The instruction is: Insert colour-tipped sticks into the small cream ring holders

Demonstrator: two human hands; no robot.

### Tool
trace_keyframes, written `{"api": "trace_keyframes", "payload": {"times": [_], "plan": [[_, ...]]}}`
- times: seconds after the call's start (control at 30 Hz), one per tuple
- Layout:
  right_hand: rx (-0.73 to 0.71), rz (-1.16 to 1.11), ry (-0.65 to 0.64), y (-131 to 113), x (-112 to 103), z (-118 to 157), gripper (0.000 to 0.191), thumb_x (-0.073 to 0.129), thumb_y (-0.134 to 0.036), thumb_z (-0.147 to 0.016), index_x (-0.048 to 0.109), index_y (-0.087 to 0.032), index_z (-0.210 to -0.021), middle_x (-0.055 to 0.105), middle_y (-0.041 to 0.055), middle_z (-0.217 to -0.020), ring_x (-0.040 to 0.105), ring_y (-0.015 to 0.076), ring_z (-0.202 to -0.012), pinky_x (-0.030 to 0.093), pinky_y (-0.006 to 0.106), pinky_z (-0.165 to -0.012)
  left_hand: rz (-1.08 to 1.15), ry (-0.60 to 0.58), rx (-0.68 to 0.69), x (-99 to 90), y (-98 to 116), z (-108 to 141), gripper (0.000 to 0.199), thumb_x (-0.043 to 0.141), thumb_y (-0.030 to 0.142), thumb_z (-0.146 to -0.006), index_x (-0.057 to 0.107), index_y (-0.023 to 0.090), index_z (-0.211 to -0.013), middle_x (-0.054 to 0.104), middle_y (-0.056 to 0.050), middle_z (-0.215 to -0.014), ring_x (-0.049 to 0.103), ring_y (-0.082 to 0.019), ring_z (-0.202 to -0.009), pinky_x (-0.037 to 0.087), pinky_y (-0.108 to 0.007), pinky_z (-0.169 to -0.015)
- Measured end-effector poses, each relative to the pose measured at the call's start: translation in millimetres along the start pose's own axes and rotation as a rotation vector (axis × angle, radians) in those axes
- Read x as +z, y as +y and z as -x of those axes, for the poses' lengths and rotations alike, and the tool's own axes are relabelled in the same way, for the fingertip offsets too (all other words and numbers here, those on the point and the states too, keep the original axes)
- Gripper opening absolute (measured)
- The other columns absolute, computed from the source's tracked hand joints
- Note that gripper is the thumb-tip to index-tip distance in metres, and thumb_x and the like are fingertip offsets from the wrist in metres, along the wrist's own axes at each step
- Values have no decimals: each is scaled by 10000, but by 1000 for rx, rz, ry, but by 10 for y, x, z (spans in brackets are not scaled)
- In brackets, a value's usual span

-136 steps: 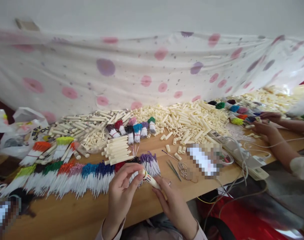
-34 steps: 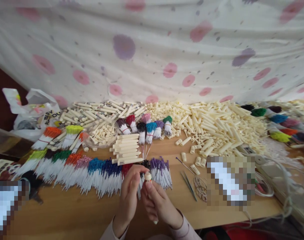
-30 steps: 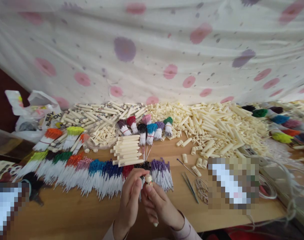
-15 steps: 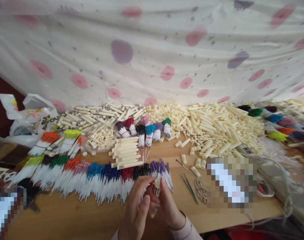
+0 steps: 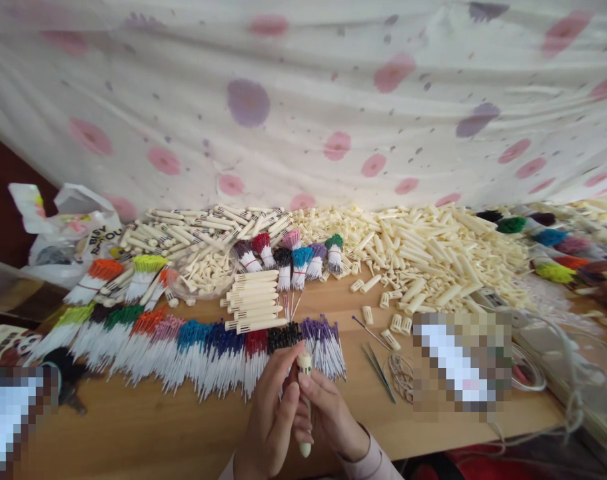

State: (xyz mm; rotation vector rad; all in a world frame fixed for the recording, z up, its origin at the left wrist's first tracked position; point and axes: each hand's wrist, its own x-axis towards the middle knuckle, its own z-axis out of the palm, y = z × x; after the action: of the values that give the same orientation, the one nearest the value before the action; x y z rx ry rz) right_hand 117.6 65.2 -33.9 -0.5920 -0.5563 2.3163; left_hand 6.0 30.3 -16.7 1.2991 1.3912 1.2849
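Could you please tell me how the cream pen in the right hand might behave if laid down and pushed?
The pen would probably roll, since its barrel looks round. It is likely stiff, as it looks straight in the right hand. Its smooth, plastic-looking surface may make it somewhat slippery.

The pen (image 5: 304, 362) is cream, flecked with perhaps dark green.

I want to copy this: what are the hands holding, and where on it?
A pen, with the right hand around its middle; the left hand is by its top, touch unclear.
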Motion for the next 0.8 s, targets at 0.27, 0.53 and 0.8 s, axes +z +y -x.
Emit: {"api": "trace_keyframes", "payload": {"times": [0.27, 0.53, 0.8], "plan": [[-90, -28, 34, 74, -10, -3, 440, 882, -498, -762, 558, -204, -812, 473, -98, -561, 343, 44, -425, 276, 170, -395, -17, -57, 0, -30, -15, 19, 487, 444, 521, -1023, 627, 284, -1407, 617, -105, -1449, 579, -303, -1314, 479, -474, -1118], [-59, -77, -22, 101, -111, -88, 754, 606, -865, -750, 353, -230, -432, 244, -100, -337, 217, 46, -309, 164, 188, -326, -45, -140, 91, -44, -131, 101, 502, 424, 513, -1033, 566, 301, -1465, 533, -108, -1540, 501, -300, -1413, 445, -464, -1157], [-159, -202, -86, -67, -82, -85, 755, 632, -788, -805, 249, -248, -442, 171, -119, -364, 99, 36, -330, 103, 186, -324, -47, -45, 135, -35, -134, 79, 482, 426, 474, -1040, 529, 316, -1484, 623, -108, -1447, 619, -290, -1292, 490, -435, -1107]]}}
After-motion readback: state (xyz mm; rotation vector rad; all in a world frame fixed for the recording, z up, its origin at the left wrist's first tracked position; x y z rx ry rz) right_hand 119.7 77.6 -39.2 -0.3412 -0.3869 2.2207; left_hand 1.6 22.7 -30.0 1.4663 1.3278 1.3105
